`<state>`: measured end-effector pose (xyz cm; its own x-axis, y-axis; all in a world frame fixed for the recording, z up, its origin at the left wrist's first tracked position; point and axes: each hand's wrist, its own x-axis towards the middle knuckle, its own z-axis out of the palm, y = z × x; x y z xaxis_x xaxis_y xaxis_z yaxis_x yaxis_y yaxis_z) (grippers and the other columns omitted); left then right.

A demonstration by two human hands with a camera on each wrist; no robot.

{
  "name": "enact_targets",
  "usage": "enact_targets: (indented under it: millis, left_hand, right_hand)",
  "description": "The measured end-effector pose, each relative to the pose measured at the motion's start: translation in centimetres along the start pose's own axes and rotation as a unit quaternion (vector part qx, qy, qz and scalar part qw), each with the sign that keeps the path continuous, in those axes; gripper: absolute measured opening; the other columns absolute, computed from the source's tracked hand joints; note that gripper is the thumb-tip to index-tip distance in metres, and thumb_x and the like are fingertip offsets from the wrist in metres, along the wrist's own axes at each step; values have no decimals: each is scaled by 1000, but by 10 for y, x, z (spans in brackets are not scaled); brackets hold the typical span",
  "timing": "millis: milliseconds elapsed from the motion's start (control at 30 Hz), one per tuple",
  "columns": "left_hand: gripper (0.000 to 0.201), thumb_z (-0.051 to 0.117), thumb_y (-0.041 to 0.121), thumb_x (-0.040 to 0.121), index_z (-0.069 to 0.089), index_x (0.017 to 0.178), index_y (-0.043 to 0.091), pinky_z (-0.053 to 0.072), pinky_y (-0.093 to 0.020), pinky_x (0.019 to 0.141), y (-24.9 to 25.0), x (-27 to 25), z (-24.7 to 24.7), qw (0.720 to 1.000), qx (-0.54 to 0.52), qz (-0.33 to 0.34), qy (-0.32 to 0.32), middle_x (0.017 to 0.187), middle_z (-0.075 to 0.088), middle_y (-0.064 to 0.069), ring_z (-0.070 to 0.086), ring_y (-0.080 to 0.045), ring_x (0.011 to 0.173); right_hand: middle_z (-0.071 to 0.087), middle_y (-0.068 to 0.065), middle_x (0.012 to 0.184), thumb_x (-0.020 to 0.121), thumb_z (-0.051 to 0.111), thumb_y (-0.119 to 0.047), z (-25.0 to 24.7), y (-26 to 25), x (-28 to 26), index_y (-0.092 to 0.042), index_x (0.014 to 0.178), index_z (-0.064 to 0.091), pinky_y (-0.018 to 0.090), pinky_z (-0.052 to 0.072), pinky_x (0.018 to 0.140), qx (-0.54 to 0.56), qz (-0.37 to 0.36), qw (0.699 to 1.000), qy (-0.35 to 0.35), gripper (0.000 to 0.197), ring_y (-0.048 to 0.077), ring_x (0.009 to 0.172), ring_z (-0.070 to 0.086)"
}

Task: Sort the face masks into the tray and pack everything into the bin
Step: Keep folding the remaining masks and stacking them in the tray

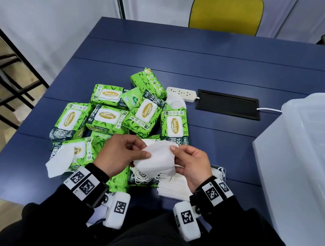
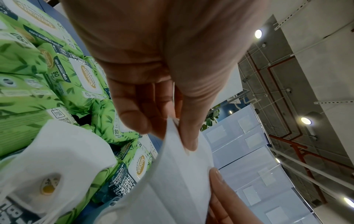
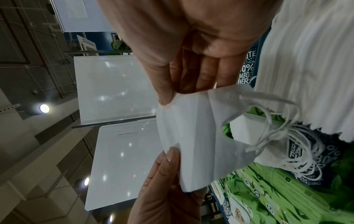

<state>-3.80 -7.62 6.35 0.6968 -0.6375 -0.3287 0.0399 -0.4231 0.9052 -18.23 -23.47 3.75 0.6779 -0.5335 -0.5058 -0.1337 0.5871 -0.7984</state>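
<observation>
Both hands, left hand [image 1: 119, 154] and right hand [image 1: 191, 165], pinch one face mask [image 1: 157, 157]; flatten it, then lower onto the tray [image 1: 176, 189] stack at 5 o'clock.

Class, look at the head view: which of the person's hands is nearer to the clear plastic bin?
Right. The right hand pinches the mask's right edge, on the side toward the bin. The left hand pinches its left edge, farther off.
</observation>
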Motion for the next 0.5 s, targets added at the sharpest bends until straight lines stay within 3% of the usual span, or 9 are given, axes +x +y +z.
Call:
enact_targets:
  millis: [333,500]
  left_hand:
    - [8,80,15,88,81,85,8,52,-30,48,-3,-1,-3,1000,6,4,26,76,75,-13,61,-21,53]
    - [7,82,11,84,80,90,7,54,-29,51,-3,-1,-6,1000,0,-7,17,79,76,-15,64,-18,58]
  right_hand:
    - [71,12,81,88,74,-4,0,0,2,-9,83,65,32,56,54,0,11,1000,-9,11,23,62,67]
    - [72,13,82,89,73,-6,1,0,1,-9,80,67,32,57,53,-5,12,1000,-8,12,22,61,68]
